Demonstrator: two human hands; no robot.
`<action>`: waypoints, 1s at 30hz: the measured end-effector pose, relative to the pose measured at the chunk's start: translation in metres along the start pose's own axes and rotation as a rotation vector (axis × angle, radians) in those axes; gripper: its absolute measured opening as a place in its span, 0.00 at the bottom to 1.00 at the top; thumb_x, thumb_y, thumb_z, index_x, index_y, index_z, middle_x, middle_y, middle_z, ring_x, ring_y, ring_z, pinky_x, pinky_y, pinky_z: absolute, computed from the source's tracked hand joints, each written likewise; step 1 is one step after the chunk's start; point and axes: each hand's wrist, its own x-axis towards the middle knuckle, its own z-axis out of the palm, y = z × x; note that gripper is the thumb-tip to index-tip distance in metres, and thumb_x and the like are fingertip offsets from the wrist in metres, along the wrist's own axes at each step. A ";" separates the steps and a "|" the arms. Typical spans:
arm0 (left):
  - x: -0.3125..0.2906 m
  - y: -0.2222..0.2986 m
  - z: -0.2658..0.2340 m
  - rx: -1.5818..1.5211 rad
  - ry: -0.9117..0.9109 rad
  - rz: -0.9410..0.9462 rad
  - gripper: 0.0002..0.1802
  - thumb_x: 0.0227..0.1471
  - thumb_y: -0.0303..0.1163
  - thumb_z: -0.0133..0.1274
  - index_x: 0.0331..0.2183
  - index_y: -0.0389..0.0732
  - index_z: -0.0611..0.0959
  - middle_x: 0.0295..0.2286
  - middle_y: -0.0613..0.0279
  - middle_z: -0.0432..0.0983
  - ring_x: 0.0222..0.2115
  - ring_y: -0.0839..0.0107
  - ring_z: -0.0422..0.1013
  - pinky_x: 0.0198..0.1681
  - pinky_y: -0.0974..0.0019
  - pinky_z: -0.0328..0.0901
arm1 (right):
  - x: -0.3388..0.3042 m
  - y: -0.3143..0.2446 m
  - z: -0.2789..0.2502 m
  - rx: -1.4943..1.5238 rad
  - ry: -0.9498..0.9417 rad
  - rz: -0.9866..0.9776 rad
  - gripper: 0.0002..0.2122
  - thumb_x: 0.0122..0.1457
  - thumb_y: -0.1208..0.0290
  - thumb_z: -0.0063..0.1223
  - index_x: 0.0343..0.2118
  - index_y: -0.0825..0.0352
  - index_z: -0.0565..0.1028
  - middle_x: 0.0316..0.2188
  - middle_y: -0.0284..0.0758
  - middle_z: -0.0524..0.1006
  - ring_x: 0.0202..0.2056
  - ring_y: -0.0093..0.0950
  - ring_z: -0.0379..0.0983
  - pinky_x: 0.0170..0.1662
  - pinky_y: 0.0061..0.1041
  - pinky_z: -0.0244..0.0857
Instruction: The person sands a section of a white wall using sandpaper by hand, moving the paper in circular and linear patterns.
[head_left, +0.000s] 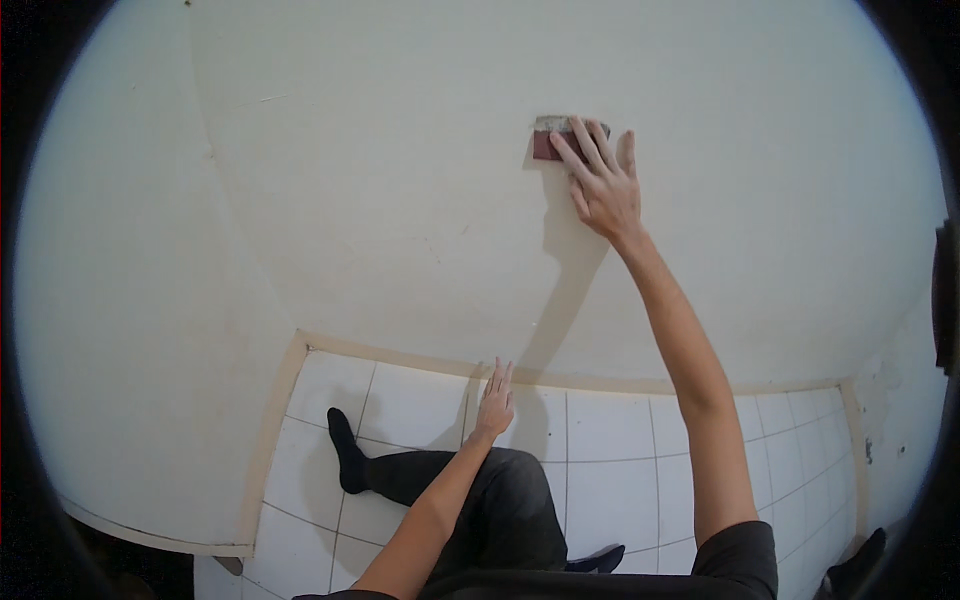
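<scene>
High on the cream wall (pixel 400 180), my right hand (pixel 608 195) presses a dark red piece of sandpaper (pixel 543 147) against the surface. A whitish, worn band runs along the sandpaper's upper edge. My fingers lie spread over its right part and hide that side; whether a block sits underneath, I cannot tell. Down by my bent knee, my left hand (pixel 495 408) is empty with its fingers stretched out toward the foot of the wall. I cannot tell whether its fingertips touch the wall.
White floor tiles (pixel 610 500) meet the wall at a beige skirting strip (pixel 420 362). A wall corner runs down on the left. My foot in a black sock (pixel 345 450) rests on the tiles. Dark objects stand at the right rim, one of them (pixel 945 300) beside the wall.
</scene>
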 end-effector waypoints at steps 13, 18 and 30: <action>-0.005 0.002 -0.007 0.027 -0.090 0.023 0.42 0.59 0.23 0.45 0.71 0.45 0.51 0.72 0.47 0.36 0.69 0.43 0.45 0.71 0.46 0.47 | 0.012 -0.004 0.007 0.029 -0.440 -0.590 0.38 0.58 0.60 0.55 0.72 0.45 0.54 0.74 0.26 0.52 0.73 0.27 0.47 0.77 0.47 0.31; -0.005 0.004 0.005 0.026 -0.136 0.050 0.42 0.60 0.23 0.44 0.71 0.46 0.51 0.72 0.48 0.36 0.69 0.42 0.47 0.71 0.46 0.48 | 0.069 0.040 -0.041 0.012 0.051 0.113 0.36 0.63 0.65 0.46 0.74 0.53 0.49 0.75 0.42 0.46 0.75 0.41 0.39 0.73 0.60 0.19; 0.114 0.033 -0.137 0.132 0.508 0.392 0.32 0.59 0.22 0.44 0.66 0.38 0.66 0.68 0.43 0.53 0.69 0.46 0.50 0.71 0.45 0.46 | -0.050 0.016 0.025 0.350 -0.574 -0.973 0.39 0.51 0.68 0.61 0.69 0.54 0.60 0.72 0.27 0.56 0.72 0.33 0.50 0.78 0.45 0.35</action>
